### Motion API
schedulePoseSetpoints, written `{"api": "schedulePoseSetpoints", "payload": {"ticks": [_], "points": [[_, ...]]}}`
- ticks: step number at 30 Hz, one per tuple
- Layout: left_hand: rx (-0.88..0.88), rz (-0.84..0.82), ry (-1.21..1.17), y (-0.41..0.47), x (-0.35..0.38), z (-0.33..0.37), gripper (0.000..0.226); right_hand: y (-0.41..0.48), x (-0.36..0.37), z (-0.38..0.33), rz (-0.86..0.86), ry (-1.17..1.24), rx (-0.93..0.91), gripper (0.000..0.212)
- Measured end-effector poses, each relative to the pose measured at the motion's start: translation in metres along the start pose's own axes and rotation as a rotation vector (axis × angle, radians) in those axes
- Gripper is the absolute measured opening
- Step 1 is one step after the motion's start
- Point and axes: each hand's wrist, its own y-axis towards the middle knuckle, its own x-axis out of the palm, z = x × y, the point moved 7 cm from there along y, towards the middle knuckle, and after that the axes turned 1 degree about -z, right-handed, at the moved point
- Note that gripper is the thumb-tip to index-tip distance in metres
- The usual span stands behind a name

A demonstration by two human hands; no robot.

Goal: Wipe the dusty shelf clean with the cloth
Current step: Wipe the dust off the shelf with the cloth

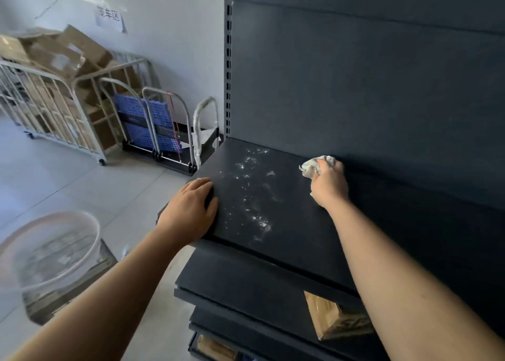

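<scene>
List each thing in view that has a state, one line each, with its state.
shelf: dusty, white specks across its left half
cloth: crumpled, gripped, pressed near the shelf's back
right hand: closed on the cloth
left hand: open, flat on the shelf's front left corner
clear tub: on the floor, upright
blue folding carts: folded, leaning at the wall

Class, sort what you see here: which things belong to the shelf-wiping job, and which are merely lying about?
Belonging to the job:
dusty shelf
white dust
cloth, bunched in the right hand
left hand, resting on the shelf's corner

Lying about:
clear tub
folded blue trolleys
cardboard boxes
taped parcel on a lower shelf
</scene>
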Motion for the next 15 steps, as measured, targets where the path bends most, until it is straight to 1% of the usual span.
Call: {"api": "schedulePoseSetpoints", "payload": {"ticks": [3,6,7,8,11,13,15], "points": [[-0.042,0.016,-0.005,-0.002,-0.003,-0.003,0.041,-0.008,0.038,-0.058,-0.116,0.055,-0.178,0.037],[-0.112,0.056,0.008,-0.006,-0.009,-0.01,0.043,-0.019,0.06,-0.095,-0.284,0.241,-0.304,0.043],[-0.135,0.065,0.007,-0.008,-0.011,-0.013,0.043,-0.016,0.059,-0.097,-0.285,0.308,-0.313,0.043],[-0.147,0.07,0.001,-0.009,-0.012,-0.015,0.042,-0.008,0.052,-0.092,-0.24,0.343,-0.294,0.043],[-0.134,0.061,-0.004,-0.008,-0.011,-0.016,0.04,0.025,0.032,-0.057,-0.067,0.277,-0.186,0.042],[-0.13,0.061,-0.009,-0.007,-0.01,-0.016,0.039,0.038,0.034,-0.048,-0.084,0.209,-0.146,0.041],[-0.128,0.067,-0.01,-0.007,-0.01,-0.018,0.038,0.042,0.048,-0.061,-0.151,0.156,-0.172,0.04]]}}
